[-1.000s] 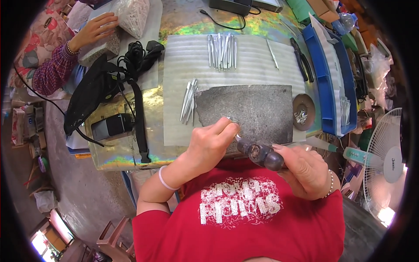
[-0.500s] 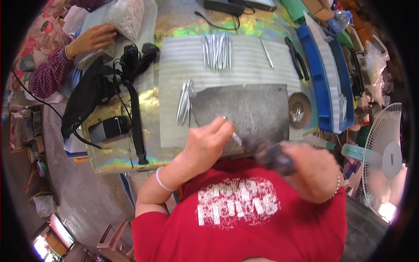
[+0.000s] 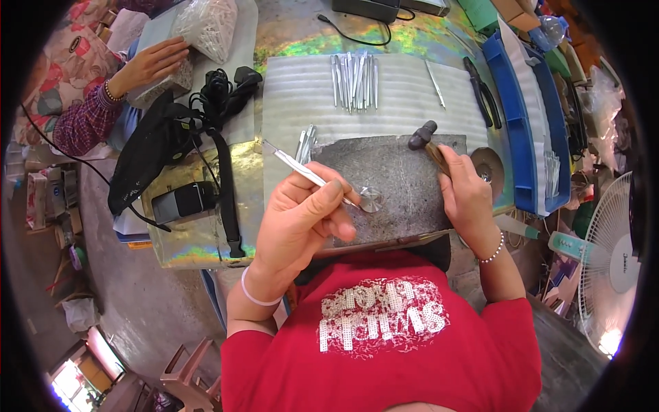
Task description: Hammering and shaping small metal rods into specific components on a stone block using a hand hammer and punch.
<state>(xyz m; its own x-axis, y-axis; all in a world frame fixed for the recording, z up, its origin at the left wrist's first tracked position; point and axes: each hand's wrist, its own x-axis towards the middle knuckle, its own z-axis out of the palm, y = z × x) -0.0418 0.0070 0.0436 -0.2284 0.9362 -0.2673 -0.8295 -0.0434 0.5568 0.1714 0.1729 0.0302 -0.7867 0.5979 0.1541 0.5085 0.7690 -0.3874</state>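
1. In the head view, a thin metal rod (image 3: 302,170) is pinched between the fingers of the left hand (image 3: 302,220), and its lower tip is set against a small shiny metal piece (image 3: 371,199).
2. The small shiny metal piece is seen lying on a dark grey stone slab (image 3: 398,180), near the slab's middle and just beside the left fingertips.
3. A hammer (image 3: 427,139) is gripped by its wooden handle in the right hand (image 3: 468,196); its dark head is held over the slab's far right corner, apart from the shiny piece.
4. The slab is laid on a ribbed silver mat (image 3: 405,96), which is spread over an iridescent tabletop (image 3: 195,240).
5. A row of metal rods (image 3: 355,81) is laid on the far part of the mat, and a single rod (image 3: 434,84) is placed to its right.
6. A few more rods (image 3: 305,143) are found at the slab's left far corner.
7. Black pliers (image 3: 482,90) are laid near the mat's right edge, beside a blue tray (image 3: 511,103).
8. A round metal disc (image 3: 489,168), possibly a grinding wheel, is partly hidden behind the right hand.
9. A black strap bag (image 3: 147,161) and a small black box (image 3: 182,201) are seen left of the mat.
10. At the upper left, another person's hand (image 3: 147,65) is rested on a grey block (image 3: 168,81), below a clear bag of white pieces (image 3: 209,24).
11. A white fan (image 3: 614,264) is stood at the right edge.
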